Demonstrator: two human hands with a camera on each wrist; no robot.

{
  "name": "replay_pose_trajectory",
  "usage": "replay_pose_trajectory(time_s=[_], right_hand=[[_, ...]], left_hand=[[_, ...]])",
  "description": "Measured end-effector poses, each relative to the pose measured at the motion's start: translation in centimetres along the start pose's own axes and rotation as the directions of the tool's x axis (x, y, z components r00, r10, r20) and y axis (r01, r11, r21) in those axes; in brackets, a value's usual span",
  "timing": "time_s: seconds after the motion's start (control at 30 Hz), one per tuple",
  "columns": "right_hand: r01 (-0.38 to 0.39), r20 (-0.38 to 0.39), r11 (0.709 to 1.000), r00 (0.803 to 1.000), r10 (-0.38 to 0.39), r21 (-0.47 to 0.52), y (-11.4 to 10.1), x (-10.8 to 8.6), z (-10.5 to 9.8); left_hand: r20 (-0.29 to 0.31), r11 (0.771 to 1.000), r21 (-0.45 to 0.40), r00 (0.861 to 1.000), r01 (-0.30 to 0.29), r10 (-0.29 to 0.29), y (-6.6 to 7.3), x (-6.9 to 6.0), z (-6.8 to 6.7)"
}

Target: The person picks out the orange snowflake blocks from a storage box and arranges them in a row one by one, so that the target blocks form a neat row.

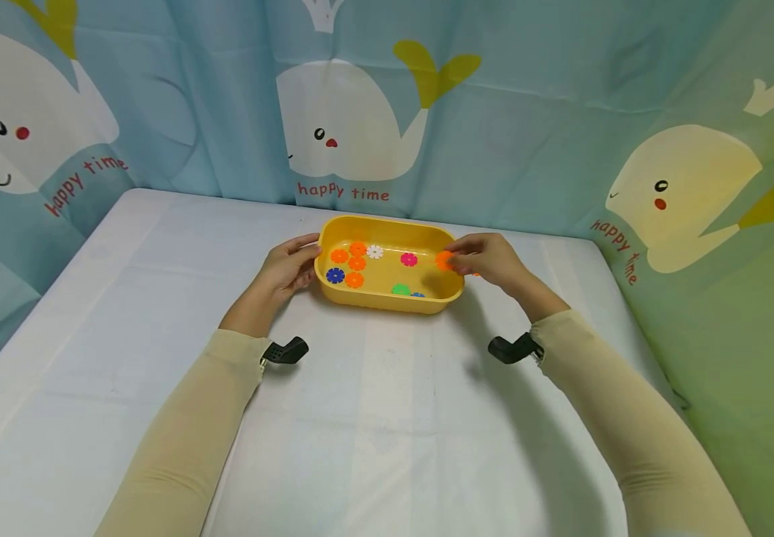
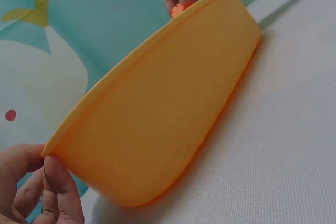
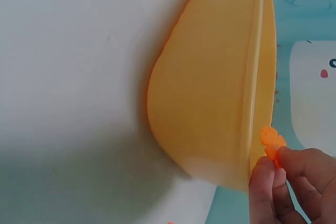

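Note:
A yellow oblong plastic basin point(image 1: 387, 302) stands toward the back of the table. My left hand point(image 1: 286, 267) holds its left end, thumb and fingers pinching the rim point(image 2: 47, 150). Over the right end, my right hand point(image 1: 491, 261) pinches an orange snowflake disc point(image 3: 270, 137) between thumb and fingers, at rim height. Inside the basin lie several orange discs point(image 1: 356, 263), a white disc point(image 1: 375, 252), a dark blue disc point(image 1: 335, 275), a pink disc point(image 1: 408, 259), a green disc point(image 1: 400, 289) and a partly hidden blue disc point(image 1: 417, 295).
A bit of orange point(image 1: 477, 274) shows on the table beside the basin's right end, mostly hidden by my right hand. A white cloth point(image 1: 387, 418) covers the table. Behind and to the right hangs a blue-green curtain point(image 1: 535, 149) with whale prints.

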State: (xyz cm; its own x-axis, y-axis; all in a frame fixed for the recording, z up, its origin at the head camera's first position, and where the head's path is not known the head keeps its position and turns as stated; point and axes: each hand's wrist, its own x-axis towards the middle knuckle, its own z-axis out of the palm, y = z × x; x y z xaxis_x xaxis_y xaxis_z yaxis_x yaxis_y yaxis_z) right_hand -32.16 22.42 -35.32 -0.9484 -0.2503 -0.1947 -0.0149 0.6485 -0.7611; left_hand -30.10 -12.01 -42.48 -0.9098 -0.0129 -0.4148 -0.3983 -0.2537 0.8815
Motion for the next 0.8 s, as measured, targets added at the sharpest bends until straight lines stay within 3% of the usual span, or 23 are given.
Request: replay_pose_trajectory(time_s=[0.27,0.6,0.8], right_hand=[[-0.02,-0.008,0.999,1.0,0.02,0.05,0.2,-0.4,-0.4],[-0.017,-0.028,0.999,0.999,0.018,0.039,1.6,-0.6,-1.2],[-0.02,-0.039,0.996,0.999,0.024,0.087,2.3,-1.0,-1.9]], left_hand=[[0.01,0.999,0.005,0.999,-0.031,0.031,0.0,0.0,0.1],[0.003,1.0,0.001,1.0,-0.023,0.023,-0.1,0.0,0.2],[0.003,1.0,-0.003,1.0,-0.017,0.017,0.0,0.0,0.2]])
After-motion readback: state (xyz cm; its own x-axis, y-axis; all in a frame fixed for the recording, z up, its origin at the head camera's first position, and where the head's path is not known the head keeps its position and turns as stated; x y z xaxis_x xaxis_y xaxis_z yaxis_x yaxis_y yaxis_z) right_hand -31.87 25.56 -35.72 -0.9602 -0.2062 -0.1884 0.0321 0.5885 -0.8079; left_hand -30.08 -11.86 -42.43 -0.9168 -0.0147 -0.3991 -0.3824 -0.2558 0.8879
